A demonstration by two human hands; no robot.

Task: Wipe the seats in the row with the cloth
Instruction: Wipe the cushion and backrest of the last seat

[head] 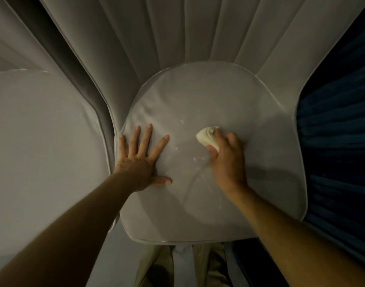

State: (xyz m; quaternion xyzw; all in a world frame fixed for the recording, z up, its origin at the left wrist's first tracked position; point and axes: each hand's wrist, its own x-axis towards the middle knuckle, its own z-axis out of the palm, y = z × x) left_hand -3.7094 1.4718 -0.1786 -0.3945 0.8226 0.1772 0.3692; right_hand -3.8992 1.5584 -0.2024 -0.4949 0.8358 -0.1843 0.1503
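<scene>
Gripping the cloth point(206, 137), balled up, in the right hand point(227, 160) and pressing it on the middle of the seat point(198, 96). Bracing with the left hand point(139, 162) flat and spread beside it, holding nothing. Judging the cloth soft and light, best taken bunched in the fist.
</scene>
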